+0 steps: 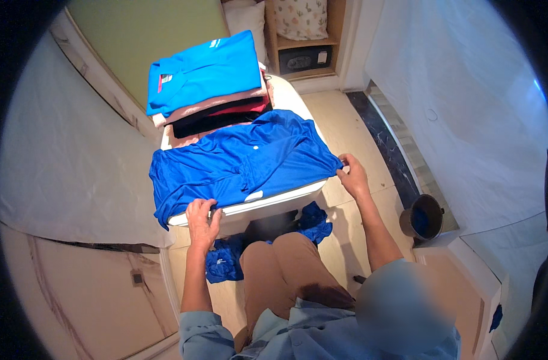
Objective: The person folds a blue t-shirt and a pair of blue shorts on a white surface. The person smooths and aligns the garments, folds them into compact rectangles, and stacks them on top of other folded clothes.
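Note:
A wrinkled dark-blue garment (pixel 274 153) lies spread across the near part of a white table (pixel 296 96). My right hand (pixel 353 175) pinches its right end between thumb and fingers, just past the table's edge. At the near left edge, my left hand (pixel 204 220) rests with its fingertips on the cloth's lower border and the thumb apart; whether it grips the cloth, I cannot tell. Behind the garment stands a stack of folded clothes, a bright-blue collared shirt (pixel 206 72) on top, with pink, black and red layers (pixel 242 108) under it.
Blue cloth pieces (pixel 224 261) lie below the table, near my knees. A brown bucket (pixel 421 218) with blue cloth inside stands on the floor at the right. Shelves (pixel 307 42) with a patterned pillow (pixel 301 18) are at the back. Pale sheeting (pixel 71 148) hangs at both sides.

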The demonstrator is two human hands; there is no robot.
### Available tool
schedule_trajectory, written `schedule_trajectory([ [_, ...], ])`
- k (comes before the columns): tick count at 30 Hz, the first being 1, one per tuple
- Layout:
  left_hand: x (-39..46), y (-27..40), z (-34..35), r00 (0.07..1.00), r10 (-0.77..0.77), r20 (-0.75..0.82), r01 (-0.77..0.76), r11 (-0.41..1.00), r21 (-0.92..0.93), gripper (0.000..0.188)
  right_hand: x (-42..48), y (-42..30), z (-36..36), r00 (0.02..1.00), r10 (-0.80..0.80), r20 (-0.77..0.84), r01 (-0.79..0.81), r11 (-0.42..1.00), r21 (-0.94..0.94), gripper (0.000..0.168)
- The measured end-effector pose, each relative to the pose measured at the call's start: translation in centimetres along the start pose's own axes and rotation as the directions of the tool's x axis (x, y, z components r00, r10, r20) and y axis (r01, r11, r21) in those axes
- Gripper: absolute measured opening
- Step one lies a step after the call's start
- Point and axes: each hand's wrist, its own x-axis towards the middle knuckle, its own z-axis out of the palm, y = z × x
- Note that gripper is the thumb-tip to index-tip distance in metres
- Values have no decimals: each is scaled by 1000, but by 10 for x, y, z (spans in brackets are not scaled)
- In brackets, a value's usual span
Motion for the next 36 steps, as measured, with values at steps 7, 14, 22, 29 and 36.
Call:
schedule_trajectory([
  [7, -2, -32, -7, 974, -139, -179, 150, 987, 51, 32, 22, -45, 15, 992, -108, -72, 97, 985, -143, 39],
  [14, -8, -57, -12, 953, -176, -246, 228, 952, 205, 52, 33, -42, 32, 991, -75, -112, 51, 978, -203, 26],
  [22, -9, -84, -17, 922, -166, -350, 255, 940, 225, 52, 24, 4, 29, 991, 114, -67, -87, 943, 320, 11],
  [29, -10, -94, -19, 887, -287, -361, 373, 907, 195, 53, 15, -16, 28, 967, -183, -175, 121, 941, -317, 29],
  [36, -13, -115, -28, 871, -319, -373, 408, 893, 189, 54, -25, -102, 48, 861, -506, -57, 457, 818, -350, 45],
])
